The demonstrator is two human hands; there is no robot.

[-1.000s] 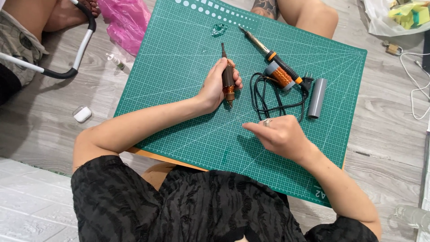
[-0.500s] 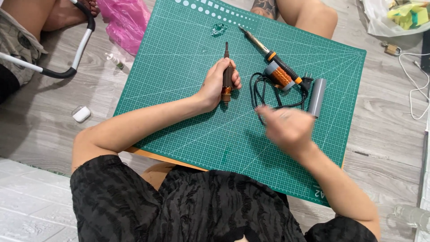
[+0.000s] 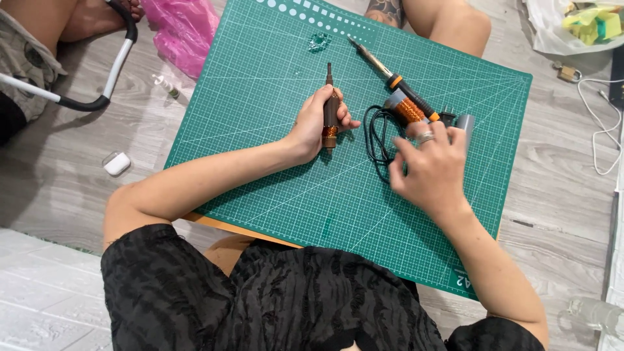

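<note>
My left hand grips a brown screwdriver-like tool with a copper band, its tip pointing away from me, on the green cutting mat. My right hand, a ring on one finger, hovers with fingers spread over the coiled black cord and beside the grey cylinder; it holds nothing. A soldering iron with an orange-and-black handle lies diagonally just beyond that hand.
A small clear bit lies near the mat's far edge. Off the mat: a pink plastic bag, a white earbud case, a black-and-white tube, white cable, a padlock. Another person's legs sit opposite.
My right hand has moved from the mat near me up and to the right, onto the cord and grey cylinder. My left hand has kept hold of the tool.
</note>
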